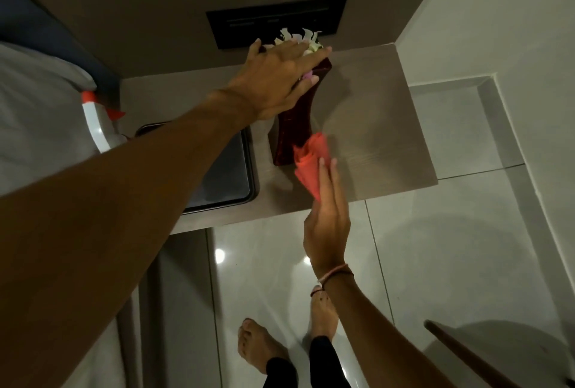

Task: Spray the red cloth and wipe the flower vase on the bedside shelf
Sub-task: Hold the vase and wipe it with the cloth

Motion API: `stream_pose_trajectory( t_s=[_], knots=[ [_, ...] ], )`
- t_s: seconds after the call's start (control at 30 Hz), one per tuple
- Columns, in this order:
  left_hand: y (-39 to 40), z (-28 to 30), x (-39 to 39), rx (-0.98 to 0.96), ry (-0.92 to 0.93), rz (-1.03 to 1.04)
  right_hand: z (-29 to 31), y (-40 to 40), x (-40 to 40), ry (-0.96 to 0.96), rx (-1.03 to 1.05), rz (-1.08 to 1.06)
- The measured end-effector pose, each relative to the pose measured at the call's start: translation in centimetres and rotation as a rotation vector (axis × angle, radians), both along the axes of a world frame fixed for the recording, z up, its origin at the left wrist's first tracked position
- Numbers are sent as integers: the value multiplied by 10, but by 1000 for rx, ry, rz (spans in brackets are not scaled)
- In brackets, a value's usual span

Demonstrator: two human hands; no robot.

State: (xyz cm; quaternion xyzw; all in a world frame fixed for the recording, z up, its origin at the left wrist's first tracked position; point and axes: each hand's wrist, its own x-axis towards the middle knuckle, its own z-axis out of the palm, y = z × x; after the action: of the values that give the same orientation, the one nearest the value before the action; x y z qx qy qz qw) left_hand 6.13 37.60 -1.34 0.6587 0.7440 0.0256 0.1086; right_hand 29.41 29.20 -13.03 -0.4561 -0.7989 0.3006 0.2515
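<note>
A dark red flower vase (292, 126) with white flowers (306, 37) stands on the bedside shelf (373, 126). My left hand (280, 76) lies over the top of the vase and the flowers, fingers spread, steadying it. My right hand (326, 216) holds the bunched red cloth (311, 163) and presses it against the lower right side of the vase near its base. A white spray bottle (99, 129) with red nozzle rests at the left, by the bed, partly hidden behind my left forearm.
A dark tray (230, 176) sits on the shelf left of the vase. A black switch panel (277, 18) is on the wall behind. The bed (37, 126) is at the left. Glossy tiled floor (420, 263) below; my bare feet (258, 347) stand there. A wooden edge (466, 353) juts in lower right.
</note>
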Motion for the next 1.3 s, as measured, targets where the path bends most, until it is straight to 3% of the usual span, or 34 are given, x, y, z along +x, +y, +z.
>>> stream_pose_trajectory(
  t_s=[0.1,0.27,0.4,0.5,0.6,0.7,0.8,1.0,1.13,1.3],
  knots=[
    [0,-1,0,0,5,-2,6,20,-27,53,56,-39],
    [2,-1,-3,-8,-24,18,-1,46,-63,-276,156,193],
    [6,-1,-5,-30,-28,29,-10,48,-56,-403,286,198],
    [9,2,-7,-42,-27,31,-11,43,-41,-495,292,320],
    [7,3,-4,-42,-12,38,-9,36,-24,-409,186,372],
    [5,5,0,-53,-5,30,-2,27,-17,-108,-23,56],
    [2,5,2,-62,2,27,10,32,-31,31,-7,-172],
    [4,6,2,-78,-25,55,13,36,-83,-308,102,48],
    [6,8,2,-87,-34,63,-8,28,-68,-436,284,216],
    [1,5,2,-62,-31,34,-17,9,-28,-462,160,469]
  ],
)
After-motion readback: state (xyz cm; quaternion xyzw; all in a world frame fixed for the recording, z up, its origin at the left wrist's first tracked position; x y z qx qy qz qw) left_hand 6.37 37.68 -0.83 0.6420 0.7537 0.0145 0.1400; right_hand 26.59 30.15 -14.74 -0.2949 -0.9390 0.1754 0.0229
